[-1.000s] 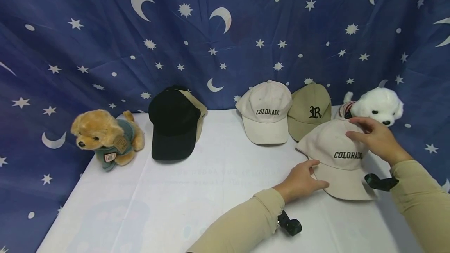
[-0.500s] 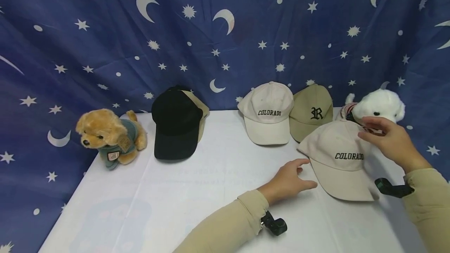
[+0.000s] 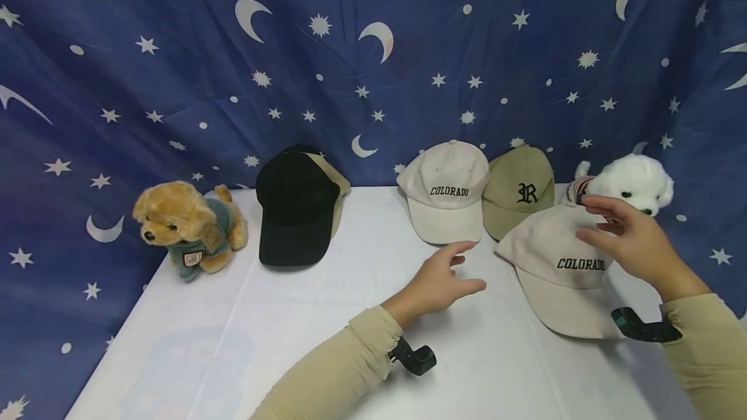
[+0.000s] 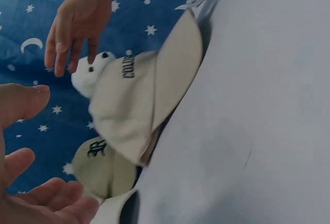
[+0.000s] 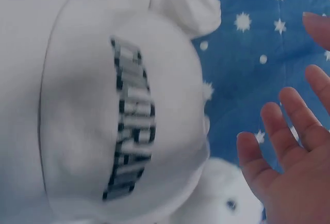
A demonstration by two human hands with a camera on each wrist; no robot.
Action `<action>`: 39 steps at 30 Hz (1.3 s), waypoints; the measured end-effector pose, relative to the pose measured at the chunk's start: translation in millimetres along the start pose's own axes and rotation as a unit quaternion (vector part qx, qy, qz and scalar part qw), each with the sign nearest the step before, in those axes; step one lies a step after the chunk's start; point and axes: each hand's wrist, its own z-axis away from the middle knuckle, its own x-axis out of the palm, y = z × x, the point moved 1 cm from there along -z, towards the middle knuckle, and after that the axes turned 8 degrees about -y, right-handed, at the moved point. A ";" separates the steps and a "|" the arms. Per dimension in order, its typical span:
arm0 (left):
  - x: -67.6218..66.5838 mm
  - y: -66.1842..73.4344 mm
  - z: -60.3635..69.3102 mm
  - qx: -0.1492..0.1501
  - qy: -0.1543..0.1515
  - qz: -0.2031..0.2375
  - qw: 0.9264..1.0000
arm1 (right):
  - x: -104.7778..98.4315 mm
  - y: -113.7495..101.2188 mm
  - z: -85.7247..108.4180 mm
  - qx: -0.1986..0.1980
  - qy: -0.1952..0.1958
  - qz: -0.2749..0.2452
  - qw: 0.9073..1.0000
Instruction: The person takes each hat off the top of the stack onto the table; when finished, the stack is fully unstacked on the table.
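Note:
A cream baseball cap (image 3: 548,248) lettered COLORADO stands on the right of the white table. My right hand (image 3: 639,248) hovers by its crown with fingers spread; the right wrist view shows a gap between the fingers (image 5: 278,131) and the cap. Farther left, my left hand (image 3: 432,285) is held over the table, loosely bent and holding nothing. Just beyond it stands a second cream COLORADO cap (image 3: 446,170), leaning beside an olive cap (image 3: 510,174) with a black letter R. The front cap partly covers the olive cap and a white plush dog (image 3: 633,177).
At the left stand a black cap (image 3: 297,206) with a tan cap (image 3: 337,193) behind it, and a golden plush dog (image 3: 175,212) in a teal outfit. A blue moon-and-star curtain (image 3: 350,50) hangs behind the white table (image 3: 315,316).
My left hand has moved left, away from the front cap's brim. The right hand has come off the cap's crown and hovers close to it. The view has shifted slightly.

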 end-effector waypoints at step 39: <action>-183.1 -62.2 127.5 -0.058 0.223 -0.046 0.972 | 144.9 -93.0 -57.2 -0.090 -0.125 -0.105 0.982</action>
